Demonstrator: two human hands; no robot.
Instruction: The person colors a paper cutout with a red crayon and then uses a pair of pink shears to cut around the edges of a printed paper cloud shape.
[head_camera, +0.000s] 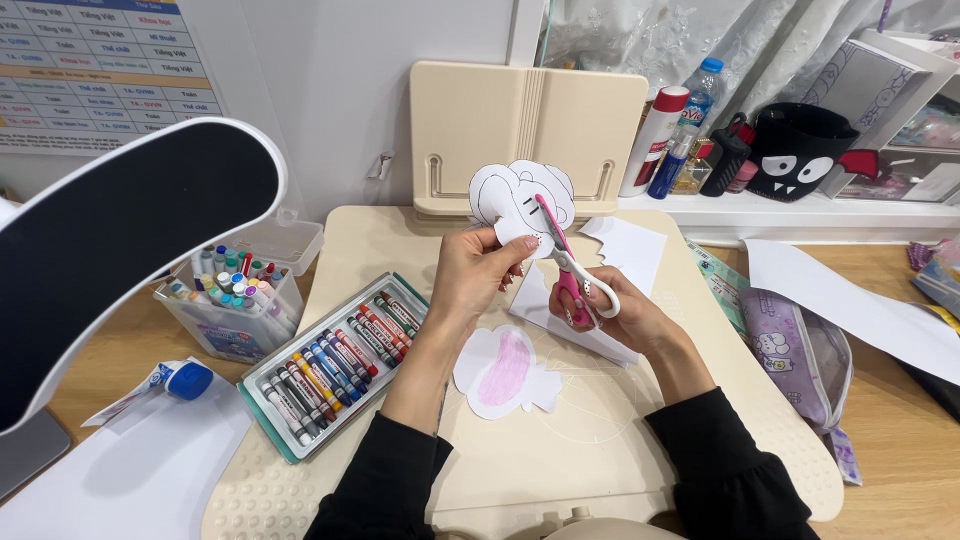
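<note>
My left hand (478, 272) holds up a white paper cutout (505, 195) with a black line drawing on it, pinched at its lower edge. My right hand (612, 318) grips pink and white scissors (562, 255), whose blades point up and left into the paper. Below my hands lies another white cutout coloured pink in the middle (503, 370), flat on the cream desk board (560, 440). Scraps of white paper (625, 245) lie behind the scissors.
A tray of oil pastels (335, 365) and a clear tub of markers (235, 295) stand at the left, with a glue tube (180, 382) nearby. A cream book stand (525, 135) rises behind. A purple pencil case (800, 345), bottles (690, 115) and a black lamp head (110, 240) surround the board.
</note>
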